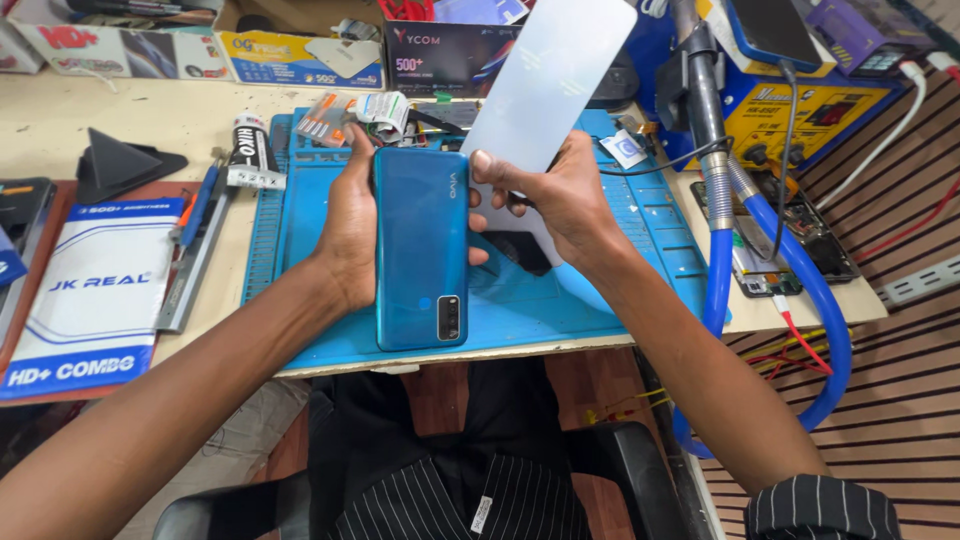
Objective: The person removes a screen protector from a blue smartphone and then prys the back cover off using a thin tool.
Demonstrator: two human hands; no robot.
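Flat blue-white packet (95,300) lies left; black box (440,55) stands behind.

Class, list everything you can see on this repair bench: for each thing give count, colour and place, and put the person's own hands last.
phone: one, teal back up, held above the mat
film sheet: one, pale translucent, raised behind the phone
work mat: one, blue, bench centre
packet: one, white and blue, bench left
hose: one, blue, looping at right
boxes: several, back edge
left hand: grips the phone's left edge
right hand: holds the film sheet, thumb on the phone
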